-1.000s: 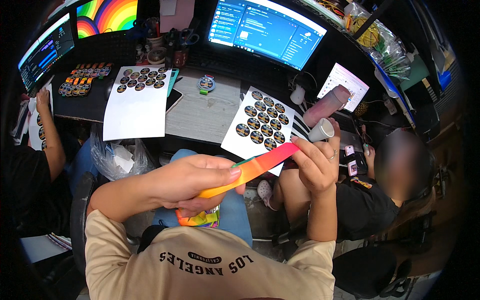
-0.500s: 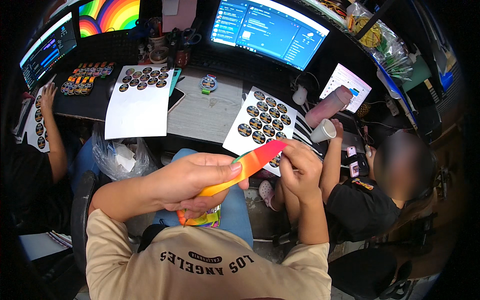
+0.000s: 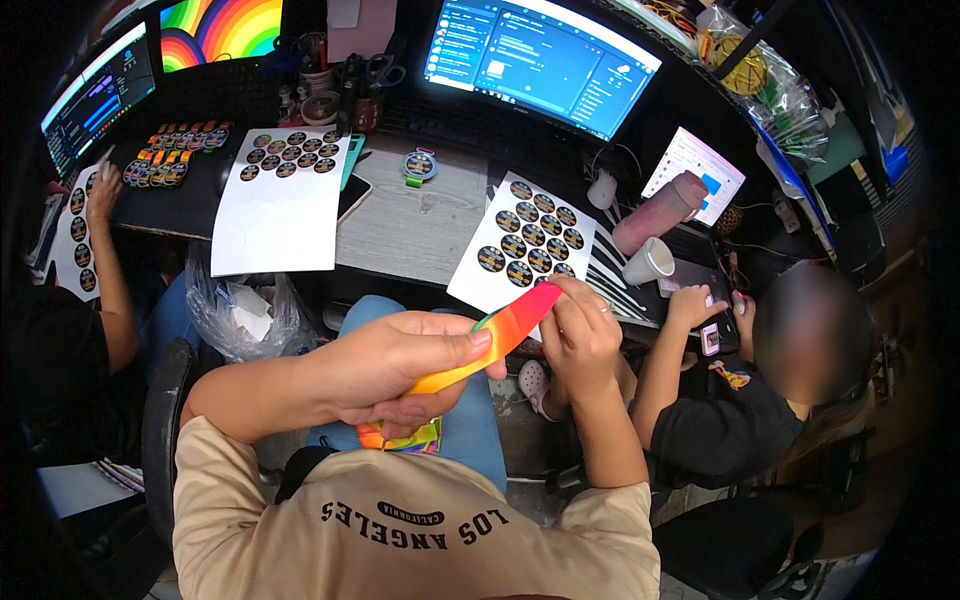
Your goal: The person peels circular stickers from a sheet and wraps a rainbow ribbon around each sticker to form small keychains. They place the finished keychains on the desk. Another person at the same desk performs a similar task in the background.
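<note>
From the head view, your left hand is wrapped shut around the lower end of the rainbow strip, thumb pressed flat along its top. Your right hand pinches the upper red tip between fingertips, just in front of the desk edge. The strip runs slanted between both hands, above your lap, and looks slightly bowed.

Watch that bow: squeeze harder with the left thumb and you could crease the strip where it leaves your fist. The right pinch covers only the very tip, so a small tug might let it slip free, and it would likely spring back toward you.

More rainbow pieces sit on your lap under the left hand, partly hidden; shift your knee and they may slide to the floor. The sticker sheet hangs over the desk edge right behind your right hand, so a lift of that wrist could knock it down. A paper cup and pink tumbler stand near the sheet's right side, and a person sits close on your right, so a wide elbow swing risks a bump.
</note>
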### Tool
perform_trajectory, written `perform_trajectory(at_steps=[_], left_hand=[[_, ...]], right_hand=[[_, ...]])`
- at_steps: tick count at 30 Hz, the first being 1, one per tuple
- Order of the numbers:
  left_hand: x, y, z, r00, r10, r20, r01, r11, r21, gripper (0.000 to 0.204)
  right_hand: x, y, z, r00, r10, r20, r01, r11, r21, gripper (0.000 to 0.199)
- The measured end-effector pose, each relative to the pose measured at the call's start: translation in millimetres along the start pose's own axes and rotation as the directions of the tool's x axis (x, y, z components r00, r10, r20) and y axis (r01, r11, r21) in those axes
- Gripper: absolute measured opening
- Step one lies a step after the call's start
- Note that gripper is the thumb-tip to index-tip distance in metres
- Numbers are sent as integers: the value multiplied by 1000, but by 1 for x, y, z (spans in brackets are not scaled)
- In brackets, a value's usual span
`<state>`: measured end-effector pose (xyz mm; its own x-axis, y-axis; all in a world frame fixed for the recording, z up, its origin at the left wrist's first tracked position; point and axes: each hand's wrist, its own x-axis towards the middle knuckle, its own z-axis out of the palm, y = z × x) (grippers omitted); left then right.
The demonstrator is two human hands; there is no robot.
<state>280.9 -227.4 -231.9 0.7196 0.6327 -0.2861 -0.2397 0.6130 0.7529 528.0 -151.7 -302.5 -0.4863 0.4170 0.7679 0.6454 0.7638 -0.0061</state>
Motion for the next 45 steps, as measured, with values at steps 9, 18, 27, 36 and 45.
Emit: perform_trajectory(at_steps=[9,18,27,36,45], left_hand=[[-7,6,2,997,49,-67,-42,994,104,39],[-6,2,-5,999,39,-36,-30,976,216,38],[-7,2,-3,992,91,-86,-56,938,341,33],[-6,3,-7,998,50,-49,-28,930,366,36],[-6,32,-2,917,399,25,-371,825,427,35]], right_hand=[[-5,31,3,968,-230,-100,221,971,-93,14],[16,47,-34,913,-351,-208,261,894,-364,21],[31,35,-34,921,-270,-281,197,945,-260,30],[26,35,-33,936,-236,-262,176,957,-231,28],[-2,21,19,942,-278,-190,277,960,-34,13]])
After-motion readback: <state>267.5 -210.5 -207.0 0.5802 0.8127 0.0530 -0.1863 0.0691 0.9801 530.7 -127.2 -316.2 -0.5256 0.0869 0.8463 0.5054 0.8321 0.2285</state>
